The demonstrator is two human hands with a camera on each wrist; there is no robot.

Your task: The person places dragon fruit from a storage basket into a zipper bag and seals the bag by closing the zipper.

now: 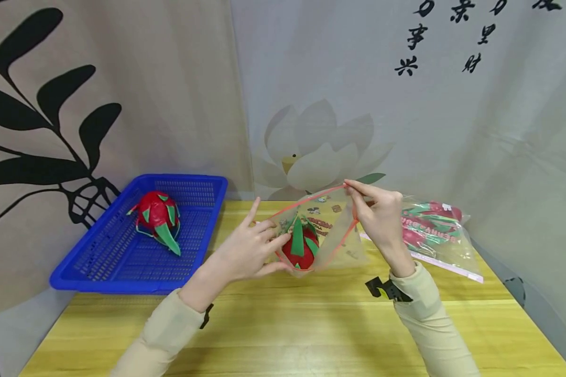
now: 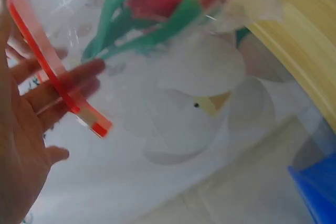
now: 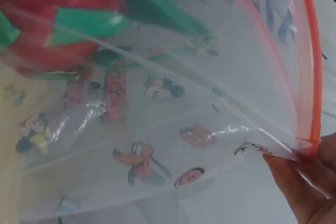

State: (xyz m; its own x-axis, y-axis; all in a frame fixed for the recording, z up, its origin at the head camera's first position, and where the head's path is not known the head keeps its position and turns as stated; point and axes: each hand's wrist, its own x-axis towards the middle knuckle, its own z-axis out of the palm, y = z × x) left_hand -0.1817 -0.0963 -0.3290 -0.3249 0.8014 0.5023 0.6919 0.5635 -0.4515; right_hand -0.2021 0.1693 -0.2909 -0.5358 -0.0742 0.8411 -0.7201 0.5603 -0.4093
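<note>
A clear zip bag (image 1: 341, 251) with an orange-red zip edge and cartoon prints hangs over the table, its mouth spread apart. Inside lies a red dragon fruit (image 1: 303, 255) with green leaf flaps, perhaps a model. My right hand (image 1: 379, 217) pinches the top corner of the bag between thumb and fingers. At the mouth's near side, my left hand (image 1: 250, 248) has its fingers spread and fairly straight. The left wrist view shows some of these fingers (image 2: 68, 85) behind the clear plastic at the orange-red zip strip (image 2: 52, 72).
A blue basket (image 1: 217, 209) on the left holds another red-and-green dragon fruit (image 1: 156, 215). To the right, behind my right forearm, a second clear bag (image 1: 467, 256) with a pale zip contains red-and-green items. A printed cloth (image 1: 311, 68) hangs behind the wooden table (image 1: 283, 335).
</note>
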